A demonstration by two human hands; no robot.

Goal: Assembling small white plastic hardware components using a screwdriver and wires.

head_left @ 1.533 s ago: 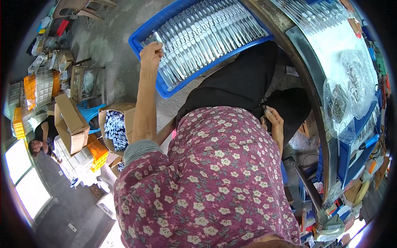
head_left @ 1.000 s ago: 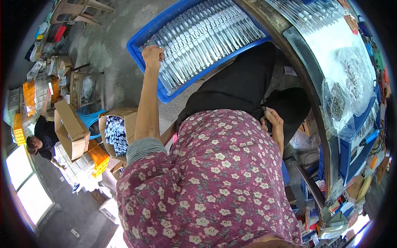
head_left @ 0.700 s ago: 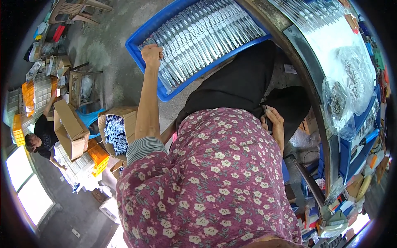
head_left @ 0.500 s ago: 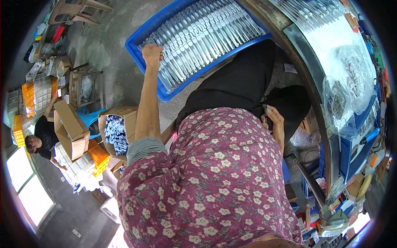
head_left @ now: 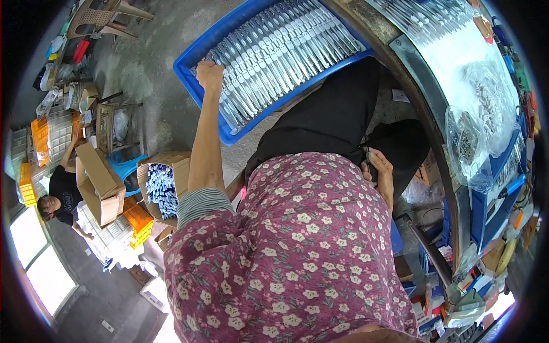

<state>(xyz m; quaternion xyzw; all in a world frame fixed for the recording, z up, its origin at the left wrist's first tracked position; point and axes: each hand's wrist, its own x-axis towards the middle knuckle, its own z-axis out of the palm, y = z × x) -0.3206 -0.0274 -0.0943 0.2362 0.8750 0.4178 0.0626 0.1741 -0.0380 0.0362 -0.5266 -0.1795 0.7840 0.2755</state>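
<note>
A blue plastic tray [head_left: 251, 130] full of long, shiny metal pieces [head_left: 269, 66], laid side by side in rows, stands at the top of the view. My left hand [head_left: 210, 75] is closed at the tray's left end, over the outermost pieces. Whatever its fingers grip there is hidden. Close to my right thigh, my right hand [head_left: 380, 168] is curled round a small black object [head_left: 372, 171], whose kind I cannot make out. Black trousers are beneath that hand.
A workbench [head_left: 426, 86] curves along the right, bearing metal pieces and a plastic bag [head_left: 470, 146] of small parts. To the left, a carton [head_left: 162, 188] holds blue-white pieces. A person [head_left: 63, 191] works near another box [head_left: 98, 180] and orange crates [head_left: 136, 220].
My left hand has turned slightly at the tray's end, staying closed. The right hand has hardly moved. The view has shifted a little.
</note>
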